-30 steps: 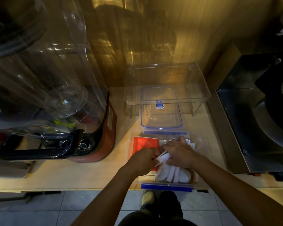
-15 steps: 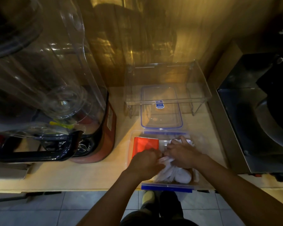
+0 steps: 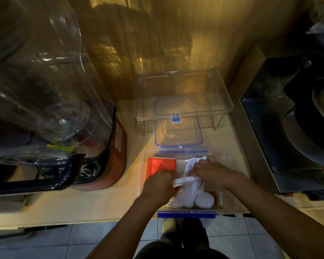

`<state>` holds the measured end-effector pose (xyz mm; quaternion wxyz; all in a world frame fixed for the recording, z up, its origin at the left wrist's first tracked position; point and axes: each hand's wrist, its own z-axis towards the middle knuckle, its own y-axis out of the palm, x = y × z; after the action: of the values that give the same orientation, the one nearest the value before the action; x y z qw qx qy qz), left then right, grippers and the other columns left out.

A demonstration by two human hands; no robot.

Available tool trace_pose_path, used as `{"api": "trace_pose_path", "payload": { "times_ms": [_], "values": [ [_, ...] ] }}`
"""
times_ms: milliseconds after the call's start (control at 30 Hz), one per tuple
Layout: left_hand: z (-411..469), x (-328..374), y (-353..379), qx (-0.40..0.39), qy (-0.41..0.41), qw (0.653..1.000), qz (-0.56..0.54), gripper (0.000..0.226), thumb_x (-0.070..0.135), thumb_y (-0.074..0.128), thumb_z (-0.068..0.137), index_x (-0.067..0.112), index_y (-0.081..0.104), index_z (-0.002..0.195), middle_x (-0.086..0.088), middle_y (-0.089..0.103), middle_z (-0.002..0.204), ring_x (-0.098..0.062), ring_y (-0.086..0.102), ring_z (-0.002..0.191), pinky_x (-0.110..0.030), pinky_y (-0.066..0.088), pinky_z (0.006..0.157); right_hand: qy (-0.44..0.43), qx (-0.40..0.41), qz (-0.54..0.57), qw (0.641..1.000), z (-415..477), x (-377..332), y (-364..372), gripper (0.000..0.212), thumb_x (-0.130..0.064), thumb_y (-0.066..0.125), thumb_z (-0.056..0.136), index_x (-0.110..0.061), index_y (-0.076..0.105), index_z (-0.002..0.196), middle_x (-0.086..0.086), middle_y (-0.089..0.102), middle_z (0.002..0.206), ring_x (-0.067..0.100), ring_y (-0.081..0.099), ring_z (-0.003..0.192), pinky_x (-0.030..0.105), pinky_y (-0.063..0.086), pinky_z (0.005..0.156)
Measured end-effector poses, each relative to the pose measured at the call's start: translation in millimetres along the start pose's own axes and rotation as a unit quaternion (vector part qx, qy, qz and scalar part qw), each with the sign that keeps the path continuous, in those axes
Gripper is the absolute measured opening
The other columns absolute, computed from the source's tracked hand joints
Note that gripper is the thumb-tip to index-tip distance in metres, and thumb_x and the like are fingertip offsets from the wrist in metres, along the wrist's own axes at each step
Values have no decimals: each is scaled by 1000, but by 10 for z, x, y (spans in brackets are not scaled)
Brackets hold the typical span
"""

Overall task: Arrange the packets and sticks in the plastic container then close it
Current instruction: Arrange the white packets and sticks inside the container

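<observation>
Container (image 3: 144, 184) sits at near counter edge, lid (image 3: 178, 124) parked just beyond so both hands get in. Red packets (image 3: 161, 166) stacked far-left, white sticks (image 3: 190, 191) bunched right, likely being squared to fit. Left hand (image 3: 157, 186) curled, pinching stick ends. Right hand (image 3: 211, 174) palm-down, fingers closed over the bundle, wrists angled inward.

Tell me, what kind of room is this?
Probably a kitchen or a small drinks counter. A big blender with a clear cover stands on the wooden counter, a steel appliance sits beside it, and the floor is tiled.
</observation>
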<state>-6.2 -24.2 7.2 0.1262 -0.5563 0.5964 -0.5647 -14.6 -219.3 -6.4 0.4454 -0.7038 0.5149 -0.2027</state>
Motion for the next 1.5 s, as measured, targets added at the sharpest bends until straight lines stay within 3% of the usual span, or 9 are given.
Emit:
{"api": "trace_pose_path", "payload": {
  "times_ms": [467,600,700,800,900,1067,1233,1333,1500],
  "values": [
    [-86,103,64,-33,85,995,-37,39,28,60,86,15,56,122,-8,64,118,-25,60,107,-37,48,91,-21,110,-67,991,-83,-108,-37,23,-15,55,78,-18,61,100,5,68,103,26,57,98,35,23,92],
    [-20,196,-6,10,-14,989,-150,23,8,52,87,8,52,110,-14,66,107,-30,62,99,-41,51,86,-29,106,-111,988,-26,-262,-47,29,-10,52,73,-13,60,101,8,69,100,29,60,92,39,29,90],
    [1,175,-82,7,-44,972,-233,27,30,59,88,16,51,110,-4,68,103,-20,64,95,-37,51,85,10,75,-77,994,-12,-325,-28,32,-15,53,79,-12,61,109,11,68,107,31,62,98,38,38,88],
    [-27,105,-53,-62,43,996,-48,47,44,67,79,22,55,118,-2,67,114,-19,62,101,-30,48,86,33,69,36,996,-30,-355,-41,27,-21,57,81,-14,62,107,9,68,109,28,64,98,33,44,80],
    [-46,79,56,-42,66,993,86,39,23,61,85,21,56,124,-7,64,122,-25,59,110,-31,45,95,16,42,152,987,-55,-348,-60,25,-25,61,82,-17,61,106,7,68,108,24,63,97,34,49,79],
    [-113,-15,109,-43,63,996,38,36,12,57,86,22,62,120,-4,65,121,-22,61,108,-29,48,91,19,-24,301,953,-141,-211,-68,37,-39,68,81,-20,58,111,3,65,97,14,57,85,26,43,70],
    [-123,-34,52,-102,47,994,5,39,39,62,85,21,60,120,-4,61,125,-22,56,114,-33,47,95,64,-29,381,922,-227,-64,-50,37,-45,65,82,-20,60,109,1,68,102,11,61,84,23,48,76],
    [-117,-12,83,-56,45,996,51,42,34,61,87,23,55,127,-3,57,131,-21,53,119,-32,44,99,71,-50,410,908,-240,-8,-49,41,-31,71,81,-18,58,117,-3,64,98,4,58,76,15,46,68],
    [-135,23,117,-42,69,995,50,38,35,54,90,21,57,126,-3,57,132,-21,50,122,-31,41,100,65,-43,323,943,-198,54,-36,33,-3,57,86,-11,61,117,10,65,111,21,62,95,33,50,86]
  ]
}}
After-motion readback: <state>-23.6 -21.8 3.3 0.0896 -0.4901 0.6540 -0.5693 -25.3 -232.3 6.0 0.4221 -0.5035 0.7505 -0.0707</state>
